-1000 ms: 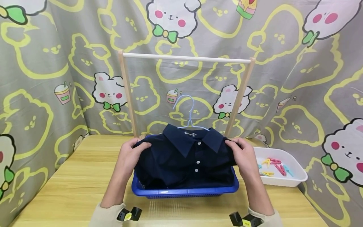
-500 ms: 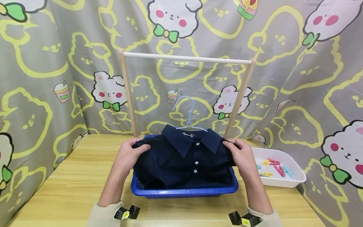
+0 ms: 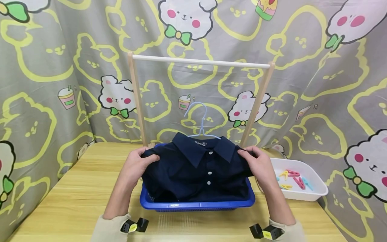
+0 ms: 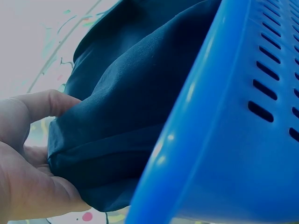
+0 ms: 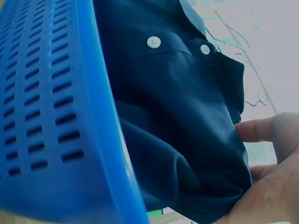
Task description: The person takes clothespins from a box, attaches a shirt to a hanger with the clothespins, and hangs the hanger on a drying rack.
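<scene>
Shirt (image 3: 193, 176) — hands (image 3: 137, 164) pinch either side.

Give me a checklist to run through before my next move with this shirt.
1. Left hand gripping the shirt near one shoulder: ok.
2. Right hand gripping near the other shoulder: ok.
3. Shirt clear of the blue basket: not ok, its lower part lies inside.
4. Hanger ends seated in both shoulders: cannot tell, fabric hides them.
5. Clothespins contained: ok, in the white tray.
</scene>
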Available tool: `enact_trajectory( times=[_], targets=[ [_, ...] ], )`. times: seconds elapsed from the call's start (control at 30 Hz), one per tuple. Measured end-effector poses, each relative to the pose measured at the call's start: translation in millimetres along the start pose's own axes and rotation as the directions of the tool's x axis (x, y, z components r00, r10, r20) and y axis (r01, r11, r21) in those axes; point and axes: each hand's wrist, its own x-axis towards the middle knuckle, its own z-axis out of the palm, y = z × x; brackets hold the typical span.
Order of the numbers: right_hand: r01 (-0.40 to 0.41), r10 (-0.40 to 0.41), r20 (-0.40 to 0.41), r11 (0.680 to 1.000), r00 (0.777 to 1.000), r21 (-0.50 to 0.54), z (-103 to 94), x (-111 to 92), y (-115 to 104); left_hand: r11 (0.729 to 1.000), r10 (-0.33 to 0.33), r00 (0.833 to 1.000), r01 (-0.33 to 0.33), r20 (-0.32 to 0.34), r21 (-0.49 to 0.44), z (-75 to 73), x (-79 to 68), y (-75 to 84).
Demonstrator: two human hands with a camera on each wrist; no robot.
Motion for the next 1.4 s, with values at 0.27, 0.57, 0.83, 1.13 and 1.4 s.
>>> enact_trajectory(
  times=[0.27, 0.57, 0.83, 1.13, 1.4],
  targets=[
    [0.083, -0.073, 0.070, 0.985, 0.995, -0.149, -5.1, 7.1, -6.4, 0.999, -0.004, 1.000, 0.004, -0.007, -0.038, -0.5, -0.2, 0.1],
    [0.174, -0.152, 0.108, 0.957, 0.982, -0.234, -9.8, 12.7, -15.6, 0.999, -0.008, 1.000, 0.007, -0.030, -0.038, -1.1, -0.2, 2.3],
    [0.229, -0.203, 0.120, 0.932, 0.972, -0.279, -24.8, 15.1, -26.7, 0.999, -0.012, 0.999, 0.011, -0.045, -0.039, -1.6, 1.2, 0.0],
    [0.211, -0.186, 0.100, 0.897, 0.977, -0.390, -41.0, 28.8, -24.4, 0.999, -0.012, 0.999, 0.010, -0.041, -0.049, -2.7, 1.1, -0.3],
    [0.153, -0.132, 0.078, 0.882, 0.988, -0.446, -48.7, 47.2, -3.1, 0.999, -0.013, 0.999, 0.011, -0.043, -0.045, -3.9, 0.9, -0.6]
  ],
)
